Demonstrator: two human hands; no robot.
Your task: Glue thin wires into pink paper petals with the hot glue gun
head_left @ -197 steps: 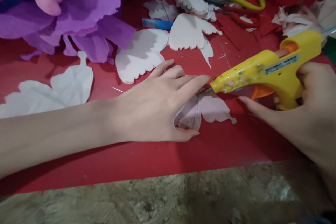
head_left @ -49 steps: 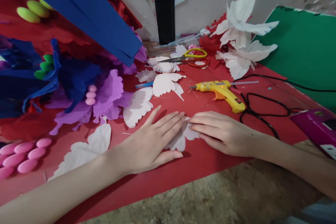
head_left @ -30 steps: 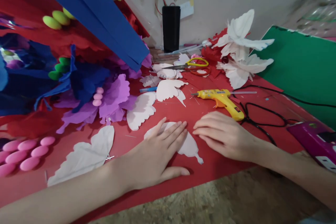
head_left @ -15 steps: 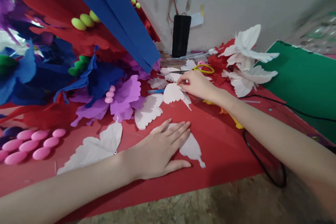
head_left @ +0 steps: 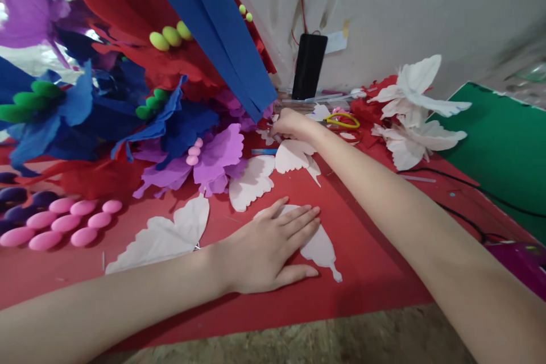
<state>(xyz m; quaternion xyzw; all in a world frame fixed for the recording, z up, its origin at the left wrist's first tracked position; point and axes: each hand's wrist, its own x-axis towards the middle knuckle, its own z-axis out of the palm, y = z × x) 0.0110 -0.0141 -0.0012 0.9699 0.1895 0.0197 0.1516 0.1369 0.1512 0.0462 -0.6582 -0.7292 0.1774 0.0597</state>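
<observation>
My left hand (head_left: 273, 242) lies flat and open, fingers spread, pressing a white paper petal (head_left: 321, 248) onto the red sheet (head_left: 367, 273) near the front edge. My right arm stretches across to the back, where my right hand (head_left: 291, 124) rests with curled fingers on small white cut petals (head_left: 267, 137), beside the blue sheets. What the fingers pinch is hidden. More white petals (head_left: 294, 156) lie just in front of that hand.
Yellow-handled scissors (head_left: 343, 121) and a black box (head_left: 309, 66) stand at the back. Purple paper flower (head_left: 211, 159), blue sheets (head_left: 217, 23) and pink ovals (head_left: 63, 224) crowd the left. White flower (head_left: 420, 108), green sheet (head_left: 503, 142), black cable (head_left: 467, 219) and a magenta object (head_left: 522, 256) are on the right.
My right hand left the petal under my left hand and reached to the back, past the glue gun, to the small white petals. My left hand has stayed flat on its petal.
</observation>
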